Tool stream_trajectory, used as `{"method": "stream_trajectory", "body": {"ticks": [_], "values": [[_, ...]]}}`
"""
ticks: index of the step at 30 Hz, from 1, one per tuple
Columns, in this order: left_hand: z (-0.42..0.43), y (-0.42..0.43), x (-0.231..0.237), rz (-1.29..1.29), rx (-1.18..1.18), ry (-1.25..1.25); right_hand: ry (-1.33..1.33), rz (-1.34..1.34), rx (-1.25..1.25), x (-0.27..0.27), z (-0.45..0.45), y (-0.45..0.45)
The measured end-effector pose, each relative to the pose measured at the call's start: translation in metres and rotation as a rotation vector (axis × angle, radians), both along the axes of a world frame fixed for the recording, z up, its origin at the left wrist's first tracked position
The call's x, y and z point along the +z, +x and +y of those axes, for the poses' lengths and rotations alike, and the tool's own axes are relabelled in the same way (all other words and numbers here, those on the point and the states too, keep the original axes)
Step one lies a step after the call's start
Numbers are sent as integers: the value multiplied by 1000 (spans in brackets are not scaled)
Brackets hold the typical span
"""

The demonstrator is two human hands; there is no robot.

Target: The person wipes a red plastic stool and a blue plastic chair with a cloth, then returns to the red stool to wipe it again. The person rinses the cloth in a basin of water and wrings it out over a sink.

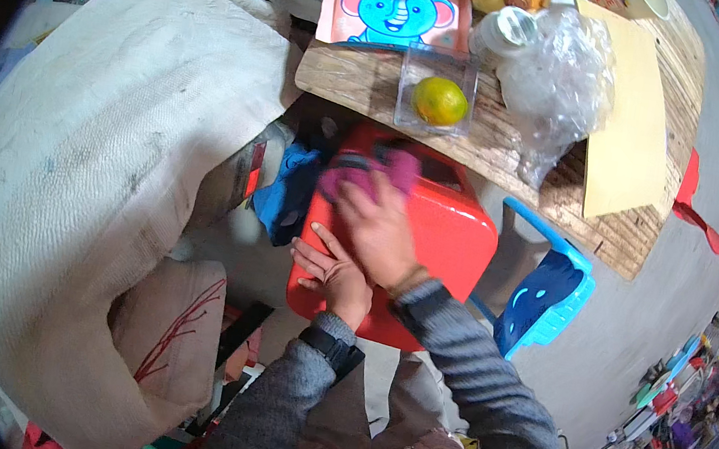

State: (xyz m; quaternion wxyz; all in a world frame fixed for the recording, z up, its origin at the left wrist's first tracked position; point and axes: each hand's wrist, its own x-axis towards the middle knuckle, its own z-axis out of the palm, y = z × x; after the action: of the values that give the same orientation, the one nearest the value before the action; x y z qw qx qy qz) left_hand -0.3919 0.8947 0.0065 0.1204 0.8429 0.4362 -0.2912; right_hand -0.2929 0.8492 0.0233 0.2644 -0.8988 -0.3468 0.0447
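My right hand [376, 230], a little blurred, lies over a magenta cloth [366, 174] on the top of a red plastic stool or box [447, 237]. Beside it my left hand [338, 280] rests with spread fingers on the red surface near its left edge, holding nothing. The cloth is bunched under the right fingertips. Part of the red thing's far end, with a dark opening, lies under the table edge. A blue cloth or bag [288, 194] is at its left.
On the wooden table [352, 79] are a clear box [409, 118] with a yellow-green citrus fruit [441, 101], an elephant-print pack [396, 12], a plastic bag [559, 80] and cardboard [630, 138]. A light-blue child's chair [538, 305] stands right; a large white woven sack [105, 120] lies left.
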Motion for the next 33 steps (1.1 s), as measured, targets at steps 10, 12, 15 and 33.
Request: {"method": "stream_trajectory", "body": {"ticks": [10, 12, 15, 33], "values": [[37, -20, 42, -244, -161, -328, -217, 70, -71, 10, -143, -48], [40, -21, 42, -258, -197, -338, -176, 130, -156, 18, -173, -59], [50, -25, 37, -312, -186, -397, -171, 125, -159, 21, -173, -73], [119, -129, 52, -460, 846, -977, -136, -27, -170, 5, 7, -51]]}}
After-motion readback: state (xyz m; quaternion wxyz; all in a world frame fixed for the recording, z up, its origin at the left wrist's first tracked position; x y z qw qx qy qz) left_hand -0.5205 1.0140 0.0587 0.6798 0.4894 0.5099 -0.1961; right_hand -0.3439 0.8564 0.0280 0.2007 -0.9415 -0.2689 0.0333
